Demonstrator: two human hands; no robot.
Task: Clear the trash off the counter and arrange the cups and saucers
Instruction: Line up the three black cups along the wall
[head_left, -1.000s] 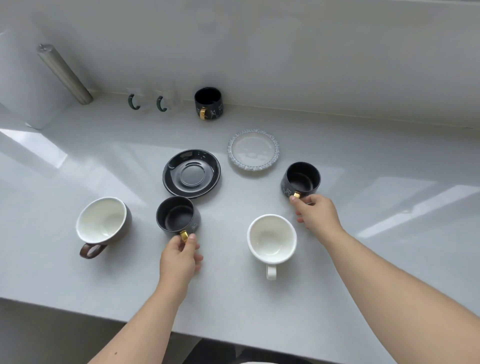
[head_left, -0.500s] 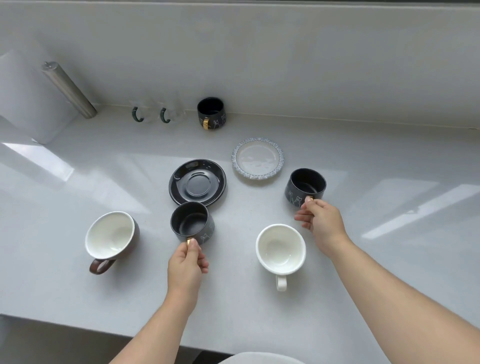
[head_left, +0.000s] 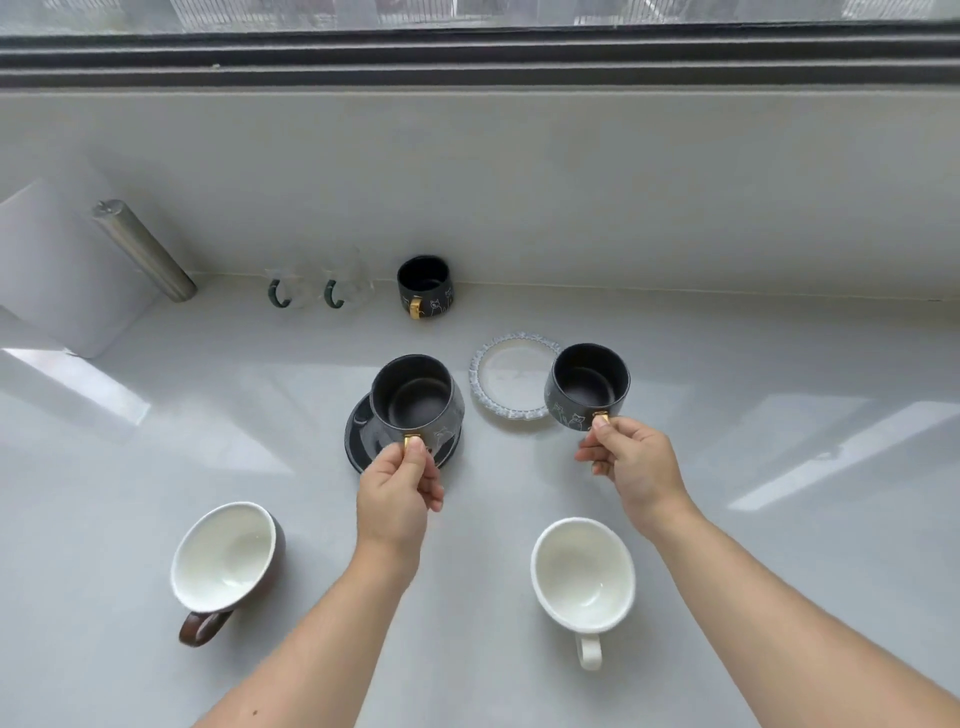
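My left hand (head_left: 399, 493) pinches the gold handle of a black cup (head_left: 415, 397), which hangs above the black saucer (head_left: 358, 441). My right hand (head_left: 631, 465) grips the gold handle of a second black cup (head_left: 587, 384), lifted at the right edge of the pale blue-rimmed saucer (head_left: 506, 382). A third black cup (head_left: 425, 288) stands by the back wall. A brown cup with a white inside (head_left: 226, 558) lies near left, and a white cup (head_left: 582, 569) near right.
Two clear glass cups with green handles (head_left: 311, 293) stand at the back wall left of the third black cup. A paper towel roll on a metal holder (head_left: 143, 249) is at far left. The white counter (head_left: 753, 415) stretches right; a window ledge runs above.
Both hands have lifted their black cups off the counter and carried them away from me, the left one over the black saucer, the right one beside the pale saucer. The camera has tilted up.
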